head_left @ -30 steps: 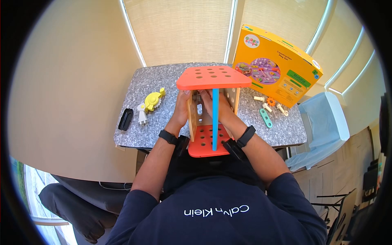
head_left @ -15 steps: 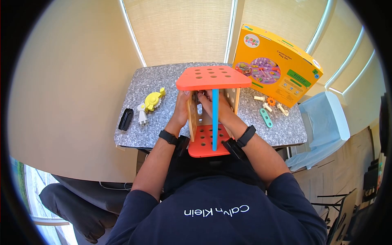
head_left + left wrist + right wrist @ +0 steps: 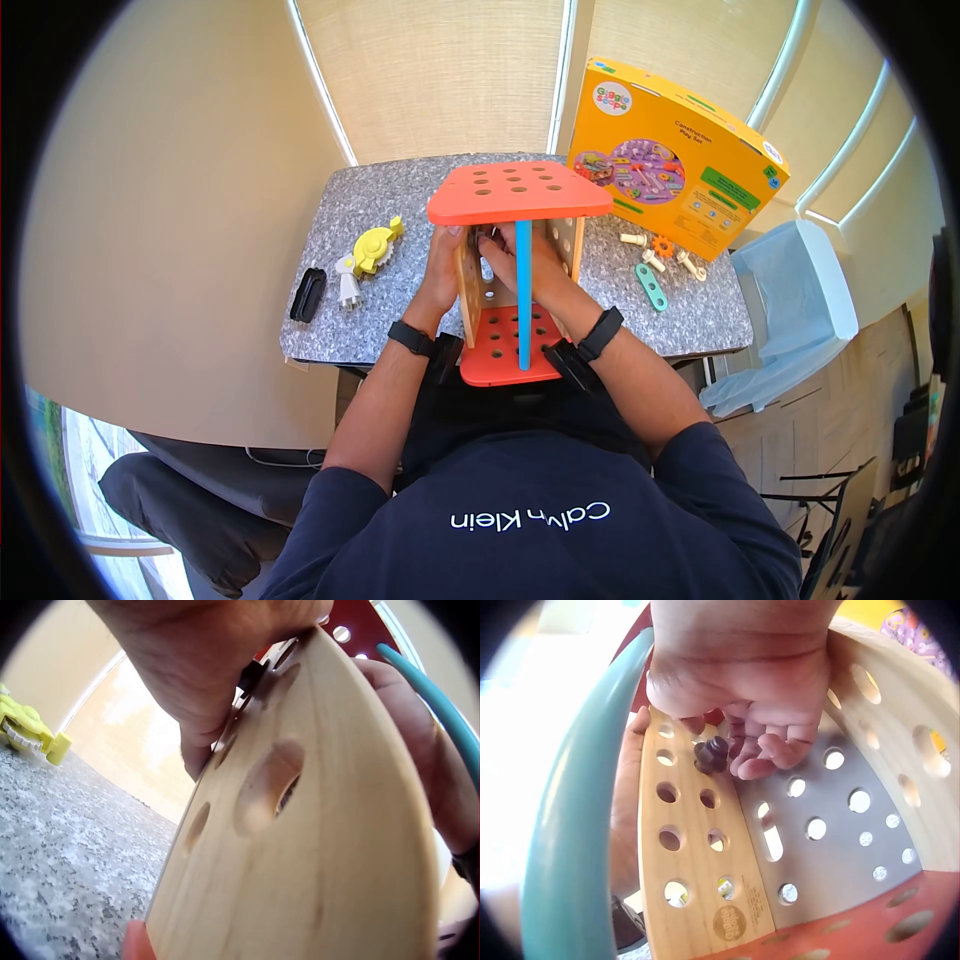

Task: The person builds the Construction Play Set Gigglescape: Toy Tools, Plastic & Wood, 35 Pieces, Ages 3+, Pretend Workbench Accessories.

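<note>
A toy box frame has red perforated boards (image 3: 520, 195) at top and bottom, wooden sides with holes, a grey back and a blue rod (image 3: 524, 300). The left hand (image 3: 442, 270) grips the left wooden side panel (image 3: 337, 810) from outside, near its upper edge. A small dark piece (image 3: 253, 676) shows between that hand and the wood. Inside the frame, the right hand (image 3: 540, 268) has its fingers curled at a dark nut (image 3: 711, 754) that sticks out from the panel's inner face. The blue rod and red top hide part of this hand in the head view.
On the grey speckled table (image 3: 420, 180) lie a yellow toy piece (image 3: 374, 248), a white piece (image 3: 348, 285) and a black case (image 3: 308, 295) at left. At right are cream bolts (image 3: 690, 265), an orange gear (image 3: 663, 246), a green strip (image 3: 651, 287) and a yellow box (image 3: 690, 150).
The right fingers have shifted around the dark nut, covering more of it in the head view. The frame has slid very slightly left, and the left hand keeps its grip.
</note>
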Available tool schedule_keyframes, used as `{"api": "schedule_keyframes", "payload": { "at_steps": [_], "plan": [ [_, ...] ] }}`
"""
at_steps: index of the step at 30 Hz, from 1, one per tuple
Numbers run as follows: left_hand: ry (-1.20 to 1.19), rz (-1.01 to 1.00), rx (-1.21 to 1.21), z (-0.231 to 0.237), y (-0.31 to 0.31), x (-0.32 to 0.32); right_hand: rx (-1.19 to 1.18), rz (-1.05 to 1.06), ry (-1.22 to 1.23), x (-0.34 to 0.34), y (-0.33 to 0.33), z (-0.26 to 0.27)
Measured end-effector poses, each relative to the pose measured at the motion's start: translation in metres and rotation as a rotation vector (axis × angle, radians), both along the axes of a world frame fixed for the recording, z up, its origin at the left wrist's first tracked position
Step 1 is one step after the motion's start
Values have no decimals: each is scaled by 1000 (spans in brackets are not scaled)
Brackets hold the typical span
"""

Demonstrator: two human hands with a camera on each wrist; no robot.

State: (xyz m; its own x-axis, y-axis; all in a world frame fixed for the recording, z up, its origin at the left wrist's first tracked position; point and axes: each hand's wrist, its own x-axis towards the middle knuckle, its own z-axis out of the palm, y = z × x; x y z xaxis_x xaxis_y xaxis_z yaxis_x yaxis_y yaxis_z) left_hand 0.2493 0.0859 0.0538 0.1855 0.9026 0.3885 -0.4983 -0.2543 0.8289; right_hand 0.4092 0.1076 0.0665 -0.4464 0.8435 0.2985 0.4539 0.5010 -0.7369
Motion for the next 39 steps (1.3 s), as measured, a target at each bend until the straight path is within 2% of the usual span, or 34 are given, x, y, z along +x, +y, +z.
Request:
{"api": "schedule_keyframes", "payload": {
  "at_steps": [2, 5, 8, 11, 14, 16, 18, 20, 23, 27, 29, 32, 36, 39],
  "plan": [
    [-18, -21, -40, -1, -1, -1, 44, 32, 135, -5, 5, -10],
    [-33, -32, -52, 2, -4, 1, -67, 7, 111, -6, 9, -10],
    [-41, -16, -42, 6, -7, 4, -57, -33, 188, -7, -2, 0],
    [-4, -14, -53, -1, -2, -1, 52, -17, 125, -3, -10, 7],
    [3, -13, -49, 0, -5, -1, -30, 0, 110, -6, 2, -6],
    [-13, -26, -58, 2, -8, 0, 4, -30, 127, -8, 4, -10],
    [-28, -38, -68, 1, -7, 0, 38, -61, 145, -7, 0, -8],
    [-30, -14, -72, -1, -5, 0, -84, -34, 97, -4, -15, 16],
    [-57, -26, -79, -3, -5, 1, -66, -35, 49, -4, -18, 20],
    [-22, -24, -80, -2, -5, 0, -20, -4, 146, -8, 0, -6],
    [6, 50, -36, 2, -7, 5, -103, -55, 201, -9, -4, -2],
    [-22, 0, -52, 0, -6, 0, -89, -30, 97, -4, -17, 16],
    [-23, 6, -69, -1, -6, 0, -46, -7, 104, -6, -4, -2],
    [-46, -34, -76, 2, -8, 1, -11, -81, 163, -9, -1, -10]
  ]
}}
